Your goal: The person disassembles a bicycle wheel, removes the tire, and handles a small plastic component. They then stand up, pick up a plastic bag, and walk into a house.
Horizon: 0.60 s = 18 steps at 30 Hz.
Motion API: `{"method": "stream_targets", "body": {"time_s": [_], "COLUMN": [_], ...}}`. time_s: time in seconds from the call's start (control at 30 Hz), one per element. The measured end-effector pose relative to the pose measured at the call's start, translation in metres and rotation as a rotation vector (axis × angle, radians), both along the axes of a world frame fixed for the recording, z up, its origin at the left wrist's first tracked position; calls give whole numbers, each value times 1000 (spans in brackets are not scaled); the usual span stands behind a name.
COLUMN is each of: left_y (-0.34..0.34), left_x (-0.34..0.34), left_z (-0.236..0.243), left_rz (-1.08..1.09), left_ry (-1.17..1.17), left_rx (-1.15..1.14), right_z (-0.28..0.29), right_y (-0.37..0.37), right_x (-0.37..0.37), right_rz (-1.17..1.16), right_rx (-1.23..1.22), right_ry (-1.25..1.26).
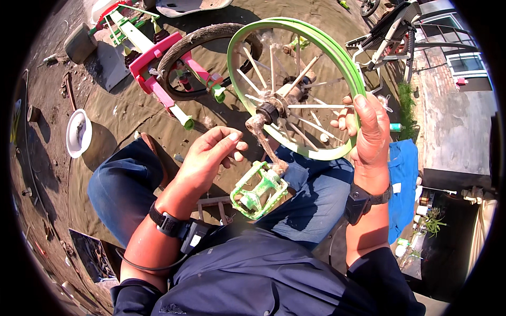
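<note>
Pink-and-white frame (153, 57) with a dark tyre (176, 52) crowds the upper left, just beyond your wheel; the tyre's right side runs behind the rim. White bowl (71, 139) sits out left, blue cloth (403, 184) close by your right forearm. Green wheel (279, 104) is up over your lap, tilted; your right hand (370, 129) is clamped on its right rim. Crank (268, 146) and green pedal (259, 190) hang from the hub, pedal over your thighs, leaving little room under it. Left hand (216, 155) is loosely curled just left of the crank; can't tell if it pinches anything. Bare brown ground cloth (121, 113) shows between bowl and frame. Frame's cut off at top, the bowl's contents are unclear, and the crank covers part of the rim.
</note>
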State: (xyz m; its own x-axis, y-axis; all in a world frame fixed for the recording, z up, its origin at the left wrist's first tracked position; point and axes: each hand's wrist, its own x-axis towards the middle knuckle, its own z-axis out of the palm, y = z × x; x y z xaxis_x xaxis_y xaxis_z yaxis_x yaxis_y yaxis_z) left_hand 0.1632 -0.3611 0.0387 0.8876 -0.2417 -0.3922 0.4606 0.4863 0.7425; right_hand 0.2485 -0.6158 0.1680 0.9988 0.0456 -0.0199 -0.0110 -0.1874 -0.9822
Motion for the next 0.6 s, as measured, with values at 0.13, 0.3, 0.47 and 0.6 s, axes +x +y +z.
{"method": "stream_targets", "body": {"time_s": [0.13, 0.3, 0.47, 0.6], "left_y": [-1, -1, -2, -2], "left_x": [0, 0, 0, 2], "left_z": [-1, -10, -14, -20], "left_rz": [2, 21, 17, 13], "left_ry": [19, 10, 39, 94], "left_rx": [4, 37, 49, 72], "right_z": [-10, -31, -63, -97], "right_y": [-11, -31, -55, -78], "right_x": [15, 42, 75, 105], "right_rz": [-21, -48, -89, -175], "right_rx": [8, 53, 51, 44], "right_ry": [-8, -11, -19, 37]}}
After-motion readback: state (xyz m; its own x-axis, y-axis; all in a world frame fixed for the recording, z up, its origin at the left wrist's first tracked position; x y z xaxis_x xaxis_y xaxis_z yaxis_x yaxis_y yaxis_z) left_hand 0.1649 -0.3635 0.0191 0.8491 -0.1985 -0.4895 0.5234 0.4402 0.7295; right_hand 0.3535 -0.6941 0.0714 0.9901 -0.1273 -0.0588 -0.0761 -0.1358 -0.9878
